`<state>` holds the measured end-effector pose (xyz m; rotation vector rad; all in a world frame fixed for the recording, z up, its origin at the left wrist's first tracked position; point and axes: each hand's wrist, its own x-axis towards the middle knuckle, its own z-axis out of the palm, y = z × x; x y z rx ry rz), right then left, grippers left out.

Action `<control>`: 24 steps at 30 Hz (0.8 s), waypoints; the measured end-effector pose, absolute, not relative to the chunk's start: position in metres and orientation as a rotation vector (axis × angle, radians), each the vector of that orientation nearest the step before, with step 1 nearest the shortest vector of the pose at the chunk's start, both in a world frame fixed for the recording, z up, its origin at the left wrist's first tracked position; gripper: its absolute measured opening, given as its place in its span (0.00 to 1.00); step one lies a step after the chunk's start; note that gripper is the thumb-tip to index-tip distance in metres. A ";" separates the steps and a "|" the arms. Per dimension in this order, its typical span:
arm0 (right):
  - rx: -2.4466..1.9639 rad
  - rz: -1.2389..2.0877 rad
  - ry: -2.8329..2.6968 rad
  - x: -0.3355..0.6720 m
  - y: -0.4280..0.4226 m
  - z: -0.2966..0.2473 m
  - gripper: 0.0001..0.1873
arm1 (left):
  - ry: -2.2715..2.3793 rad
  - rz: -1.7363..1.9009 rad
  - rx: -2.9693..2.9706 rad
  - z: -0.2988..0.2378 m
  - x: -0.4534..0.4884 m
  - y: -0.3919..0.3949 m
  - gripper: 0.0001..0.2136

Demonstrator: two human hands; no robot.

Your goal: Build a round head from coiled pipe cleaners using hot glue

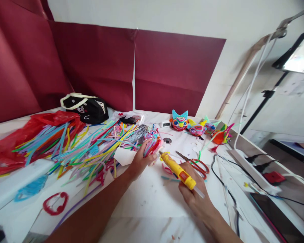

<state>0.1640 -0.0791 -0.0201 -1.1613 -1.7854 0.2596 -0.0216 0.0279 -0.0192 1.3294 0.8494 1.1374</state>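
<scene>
My left hand (139,162) is closed around a colourful pipe-cleaner figure (153,145), mostly pink, red and blue; its lower part is partly hidden by my fingers. A yellow hot glue gun (176,170) is gripped in my right hand (192,192), with a clear glue stick poking out of its back end. The gun's nozzle points at the figure's right side, close to it; whether they touch I cannot tell. Just beyond my right hand lie orange-handled scissors (199,165), their blades toward the figure.
Many loose pipe cleaners (91,152) and a red plastic bag (35,131) cover the left side. Finished pipe-cleaner heads (179,120) stand at the back right. A power strip (255,170), black cable (225,184) and phone (281,216) lie to the right.
</scene>
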 end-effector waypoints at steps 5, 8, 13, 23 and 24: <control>-1.164 0.233 -1.800 0.165 -0.079 -0.020 0.10 | 0.828 1.117 1.318 -0.022 -0.022 0.029 0.35; -1.161 0.234 -1.796 0.164 -0.080 -0.020 0.10 | 0.827 1.117 1.333 -0.022 -0.022 0.030 0.35; -1.169 0.265 -1.806 0.164 -0.080 -0.021 0.10 | 0.846 1.136 1.339 -0.022 -0.023 0.031 0.35; -1.159 0.241 -1.835 0.164 -0.080 -0.023 0.09 | 0.832 1.150 1.324 -0.020 -0.022 0.028 0.34; -1.159 0.248 -1.839 0.164 -0.079 -0.024 0.09 | 0.838 1.153 1.323 -0.019 -0.022 0.028 0.34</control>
